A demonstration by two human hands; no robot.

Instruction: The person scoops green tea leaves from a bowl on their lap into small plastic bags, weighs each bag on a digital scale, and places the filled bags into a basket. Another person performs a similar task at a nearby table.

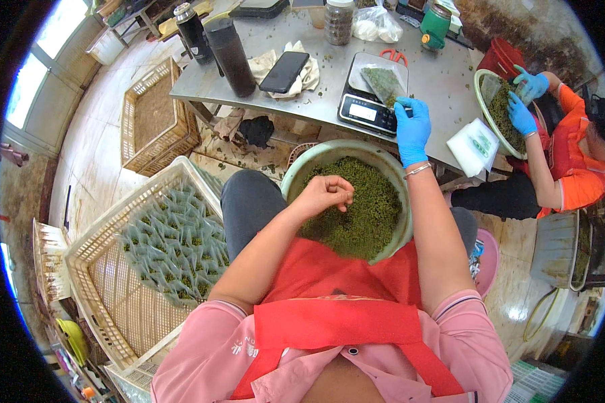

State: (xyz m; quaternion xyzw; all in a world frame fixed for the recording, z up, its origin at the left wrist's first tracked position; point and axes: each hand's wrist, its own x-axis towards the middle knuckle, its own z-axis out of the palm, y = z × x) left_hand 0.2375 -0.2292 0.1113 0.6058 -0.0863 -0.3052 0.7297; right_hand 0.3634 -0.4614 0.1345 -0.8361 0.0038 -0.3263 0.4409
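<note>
My right hand [412, 127], in a blue glove, is at the near edge of a digital scale [368, 112]. Its fingertips are closed at the lower corner of a clear plastic bag [383, 82] with green bits inside, which lies on the scale's plate. Bare and ungloved, my left hand [328, 195] hovers over a pale green basin [296, 171] between my knees. Its fingers are curled together; whatever they may hold is hidden. Small green granular plant pieces [363, 225] fill much of the basin.
Many filled bags [175, 242] stand in a plastic crate [107, 289] at left. On the metal table [302, 74] are a phone [285, 72], a dark bottle [230, 57], a jar [339, 21] and red scissors [394, 56]. At right, a gloved co-worker [565, 148] handles another basin [484, 101].
</note>
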